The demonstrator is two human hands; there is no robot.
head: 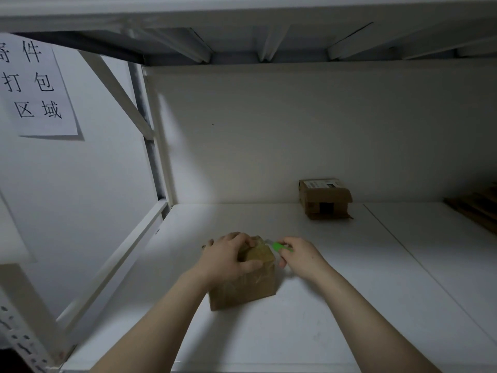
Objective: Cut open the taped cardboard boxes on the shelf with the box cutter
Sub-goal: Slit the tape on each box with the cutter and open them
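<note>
A person steadies a taped cardboard box (248, 275) on a white shelf (309, 305) while holding a green box cutter (279, 247) at its top.

The left hand (228, 255) grips the box top; the right hand (298, 257) pinches the cutter. A second box (324, 199) sits far right; a paper sign (35, 84) hangs left.

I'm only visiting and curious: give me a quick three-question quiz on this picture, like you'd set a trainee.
1. True or false: the left hand grips the near box from above.
2. Which holds the green box cutter? A) left hand B) right hand
3. Fill in: the other box sits at the ___ of the shelf.
Key: 1 true; 2 B; 3 back.
</note>
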